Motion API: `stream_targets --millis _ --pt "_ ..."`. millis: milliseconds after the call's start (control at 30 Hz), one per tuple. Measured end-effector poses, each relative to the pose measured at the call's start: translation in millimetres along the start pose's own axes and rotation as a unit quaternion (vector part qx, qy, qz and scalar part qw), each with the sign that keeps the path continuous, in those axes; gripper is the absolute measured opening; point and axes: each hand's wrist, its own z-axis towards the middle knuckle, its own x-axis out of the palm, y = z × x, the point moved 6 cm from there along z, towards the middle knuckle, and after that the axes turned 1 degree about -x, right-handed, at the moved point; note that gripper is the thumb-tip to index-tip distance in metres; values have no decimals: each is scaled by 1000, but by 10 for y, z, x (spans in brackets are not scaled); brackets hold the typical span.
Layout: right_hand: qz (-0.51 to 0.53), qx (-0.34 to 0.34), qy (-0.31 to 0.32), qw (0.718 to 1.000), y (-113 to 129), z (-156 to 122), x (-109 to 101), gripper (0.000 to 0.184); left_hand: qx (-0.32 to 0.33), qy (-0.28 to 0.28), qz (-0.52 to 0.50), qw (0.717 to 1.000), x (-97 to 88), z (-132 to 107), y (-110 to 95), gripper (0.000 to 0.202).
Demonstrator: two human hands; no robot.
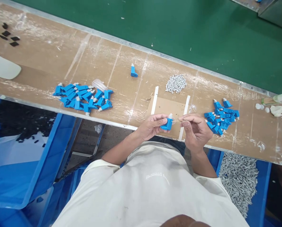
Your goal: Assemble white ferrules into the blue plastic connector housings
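Observation:
Close to my body, my left hand point(153, 126) is closed around a blue plastic part point(167, 124) with a white tip pointing away from me. My right hand point(195, 130) pinches a thin toothpick-like stick point(177, 121), whose far end meets the side of the blue part. Whether the stick goes into the part cannot be made out. Both hands are over a cardboard patch point(168, 108) bordered by white tape strips. Beyond it lies a pile of small grey pieces point(176, 83). A lone blue part point(133, 71) stands farther back to the left.
Similar blue parts form a left pile point(80, 97), beside a clear plastic cup point(99, 84), and a right pile point(222, 116). A toothpick container point(277, 99) lies far right. Blue bins hold black pieces point(17, 118) and grey pieces point(239, 183) below the table edge.

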Motion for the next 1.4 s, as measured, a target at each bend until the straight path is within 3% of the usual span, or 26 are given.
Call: stream_targets --millis 200,433,733,900,1100,1267,1400 --pt "-9 9 11 1000 -15 -12 20 15 -6 -3 0 1000 2 -3 12 47" --pt "-74 -52 22 996 23 -24 17 10 -12 -4 7 1000 -29 -2 34 47" --pt "-75 -94 45 992 101 -11 37 10 -17 7 5 1000 -39 4 39 45" --pt "-61 -79 50 994 105 -25 61 7 -20 8 -18 1000 -70 7 45 43" --pt "-25 31 -50 998 -165 24 -127 14 -41 33 -38 998 -173 3 62 41" --pt "-137 81 60 985 -534 -52 -37 20 -33 29 -59 997 -302 19 31 39" --pt "-179 83 118 973 -634 -32 -54 25 -32 20 -71 997 -396 45 46 36"
